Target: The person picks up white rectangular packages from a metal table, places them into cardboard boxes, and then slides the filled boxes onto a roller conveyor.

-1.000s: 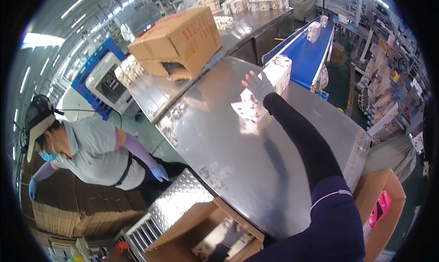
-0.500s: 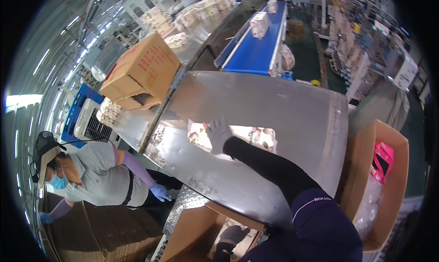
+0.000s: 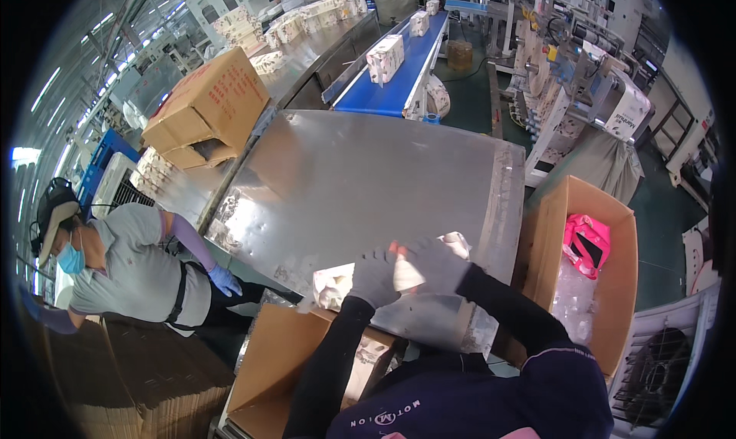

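Two grey-gloved hands meet over white, floral-printed packs near the table's front edge. My left hand (image 3: pixel 374 279) is closed on one printed pack (image 3: pixel 330 287), whose end sticks out to its left. My right hand (image 3: pixel 434 267) is closed over another stretch of printed wrapping (image 3: pixel 458 243), seen past its fingers. Whether this is one long row or separate packs is hidden beneath the gloves. Below my left forearm stands an open cardboard carton (image 3: pixel 264 355), with printed packs (image 3: pixel 368 356) lying inside.
The metal table (image 3: pixel 368 178) meets a blue conveyor (image 3: pixel 376 94) carrying several packs. A carton (image 3: pixel 211 105) stands at far left. On the right, another open carton (image 3: pixel 625 286) holds a pink bag (image 3: pixel 587 245). A co-worker (image 3: pixel 146 263) stands left beside stacked flat cardboard (image 3: pixel 161 378).
My left hand has come up from the carton onto the packs. My right hand and the packs have moved toward me. On the conveyor, packs have come nearer.
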`<action>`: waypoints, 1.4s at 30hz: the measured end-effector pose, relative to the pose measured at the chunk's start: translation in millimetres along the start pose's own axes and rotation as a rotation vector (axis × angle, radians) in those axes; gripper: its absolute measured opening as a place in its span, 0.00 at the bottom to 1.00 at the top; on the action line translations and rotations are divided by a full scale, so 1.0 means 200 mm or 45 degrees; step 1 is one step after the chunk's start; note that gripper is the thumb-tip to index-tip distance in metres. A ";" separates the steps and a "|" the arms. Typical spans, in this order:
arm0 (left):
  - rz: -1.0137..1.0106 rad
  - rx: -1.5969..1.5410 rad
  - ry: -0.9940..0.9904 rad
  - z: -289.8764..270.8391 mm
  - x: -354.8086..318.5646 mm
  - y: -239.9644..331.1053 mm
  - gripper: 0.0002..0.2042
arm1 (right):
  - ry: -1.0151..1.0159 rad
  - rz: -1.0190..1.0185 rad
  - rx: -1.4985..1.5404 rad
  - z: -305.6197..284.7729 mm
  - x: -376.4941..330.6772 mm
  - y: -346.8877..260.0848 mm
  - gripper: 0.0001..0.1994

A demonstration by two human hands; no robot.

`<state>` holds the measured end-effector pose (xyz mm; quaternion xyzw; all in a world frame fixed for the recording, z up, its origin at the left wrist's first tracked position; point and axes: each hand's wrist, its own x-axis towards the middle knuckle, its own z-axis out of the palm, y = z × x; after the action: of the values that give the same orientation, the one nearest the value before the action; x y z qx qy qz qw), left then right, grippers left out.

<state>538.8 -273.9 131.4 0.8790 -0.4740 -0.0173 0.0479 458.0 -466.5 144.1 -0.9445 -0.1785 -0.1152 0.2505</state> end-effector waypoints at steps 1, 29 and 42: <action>0.009 -0.002 -0.011 0.00 0.01 0.03 0.43 | 0.193 -0.029 0.023 -0.05 -0.11 0.03 0.30; -1.165 0.573 -0.462 -0.04 -1.36 -0.21 0.23 | -0.460 2.114 -0.372 0.30 -2.34 0.80 0.12; -1.413 -0.049 -0.820 1.18 -1.57 -0.63 0.54 | -0.085 1.366 -1.233 -0.29 -1.75 0.57 0.11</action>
<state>453.1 40.8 -120.4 0.9434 0.0613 -0.3110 -0.0972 177.0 -687.0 37.3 -0.9101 0.3731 -0.0137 -0.1796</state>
